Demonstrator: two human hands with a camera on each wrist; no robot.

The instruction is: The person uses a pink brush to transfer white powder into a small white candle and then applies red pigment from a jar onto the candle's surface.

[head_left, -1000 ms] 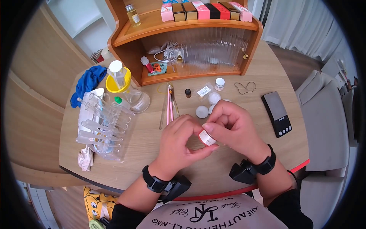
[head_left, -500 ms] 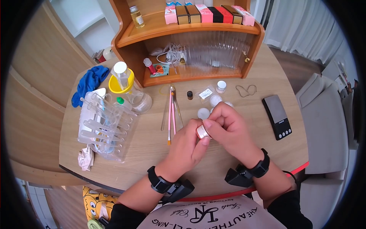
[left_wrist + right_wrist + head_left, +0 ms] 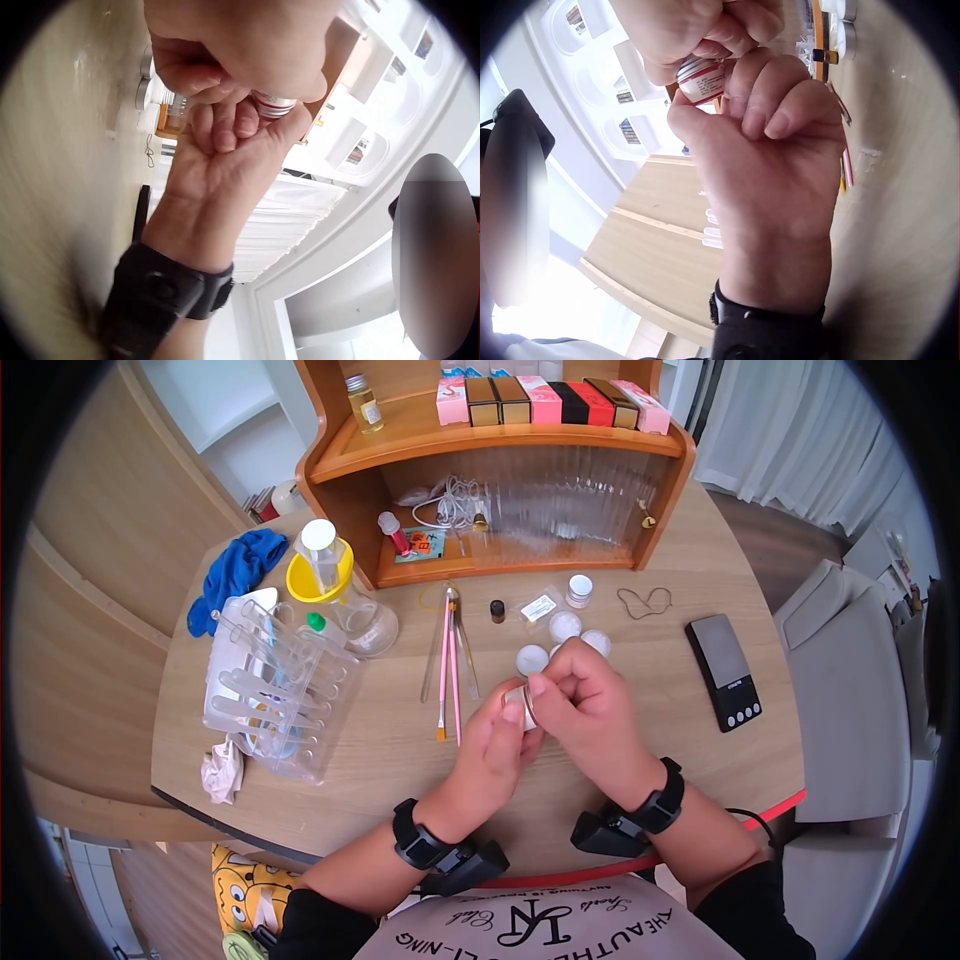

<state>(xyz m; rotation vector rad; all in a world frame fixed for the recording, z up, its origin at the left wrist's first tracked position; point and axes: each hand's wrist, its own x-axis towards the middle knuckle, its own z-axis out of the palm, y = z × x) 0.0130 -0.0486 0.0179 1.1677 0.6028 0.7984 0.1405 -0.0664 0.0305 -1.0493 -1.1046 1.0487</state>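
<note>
A small jar (image 3: 526, 706), white label with red edging and a silvery lid (image 3: 276, 110), is held between both hands above the table. My left hand (image 3: 485, 755) grips the labelled body with thumb and fingers; its palm side shows in the right wrist view. My right hand (image 3: 592, 720) pinches the lid end between thumb and curled forefinger. The fingers partly hide the jar in every view. Just beyond the hands, round white containers (image 3: 532, 659) sit on the table.
Behind the hands stand a white-lidded jar (image 3: 579, 591) and a dark little bottle (image 3: 497, 611). Pink brushes (image 3: 449, 670) lie left, beside a clear rack (image 3: 290, 700) of tubes and droppers. A black scale (image 3: 725, 672) is at right; a wooden cabinet (image 3: 500, 568) stands at the back.
The left hand has closed in around the jar, its thumb coming up over the label. Both hands have shifted slightly left, and more of the white containers shows.
</note>
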